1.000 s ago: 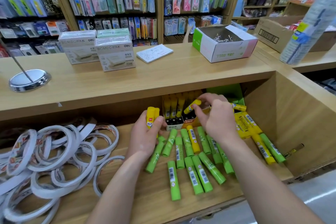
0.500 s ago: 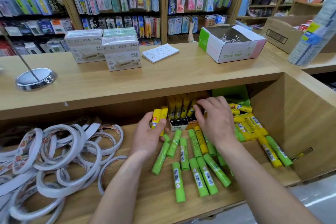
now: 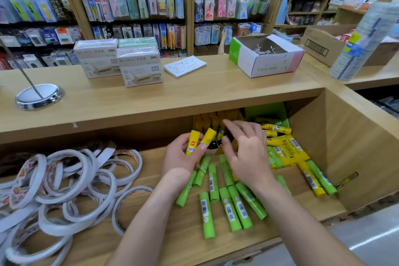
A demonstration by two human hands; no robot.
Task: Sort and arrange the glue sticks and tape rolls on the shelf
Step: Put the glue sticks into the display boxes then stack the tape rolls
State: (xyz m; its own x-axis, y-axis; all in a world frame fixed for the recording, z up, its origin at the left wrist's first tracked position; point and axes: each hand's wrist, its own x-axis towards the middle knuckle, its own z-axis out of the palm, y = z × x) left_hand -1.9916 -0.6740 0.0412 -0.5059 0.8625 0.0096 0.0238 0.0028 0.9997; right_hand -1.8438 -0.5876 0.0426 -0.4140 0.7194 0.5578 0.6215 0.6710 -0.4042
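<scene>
My left hand (image 3: 181,157) grips two yellow glue sticks (image 3: 192,142) above the lower shelf. My right hand (image 3: 248,155) hovers with fingers spread and relaxed, holding nothing, just in front of a box of upright yellow glue sticks (image 3: 212,122) at the back of the shelf. Several green glue sticks (image 3: 235,208) lie loose on the shelf board (image 3: 172,242) under both hands. More yellow and green sticks (image 3: 311,177) lie at the right. A heap of white tape rolls (image 3: 64,188) fills the shelf's left part.
The counter top (image 3: 194,90) above carries two boxed hole punches (image 3: 140,67), a notepad (image 3: 185,65), an open box of clips (image 3: 265,55) and a chrome stand base (image 3: 40,96). A green box (image 3: 267,111) stands at the shelf's back right, beside the wooden side wall (image 3: 356,147).
My right hand put its yellow glue stick into the box at the back and now hovers empty. My left hand has lifted slightly, still holding its yellow sticks.
</scene>
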